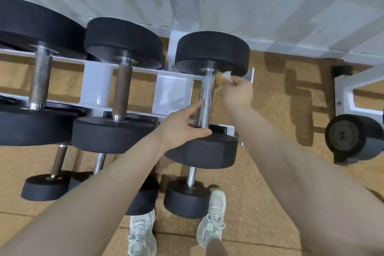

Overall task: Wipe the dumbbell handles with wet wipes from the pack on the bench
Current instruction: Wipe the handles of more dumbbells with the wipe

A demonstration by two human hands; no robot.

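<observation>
Nearest the camera, a pair of pale mesh trainers [176, 230] stood on the tan cork-like floor [259, 203], just in front of the lower tier of small black dumbbells [187, 197]. Above them, on the upper rails of the white steel rack [172, 91], lay the rightmost black rubber-headed dumbbell [207, 147] with its knurled chrome handle [204, 100].

The left hand [182, 124] rested open on the near head, fingers spread, thumb along the rubber and forefinger touching the lower handle, steadying it rather than gripping. Farther up, the right hand [236, 89] was closed in a pinch on a crumpled white wet wipe stained rusty orange [223, 78], held against the top of the handle just beside the far head.

The dumbbell looked heavy and rigid, unlikely to roll in its cradle; I judged it best left seated and braced by the head, as here. The wipe, by contrast, was limp and damp (and would likely snag on the knurling), so bunching it in the fingertips suited it.

The handle's long axis ran away from the person, near head toward the shoes, far head toward the white wall [270, 6]. The wipe pack and its worktop were not in view.
</observation>
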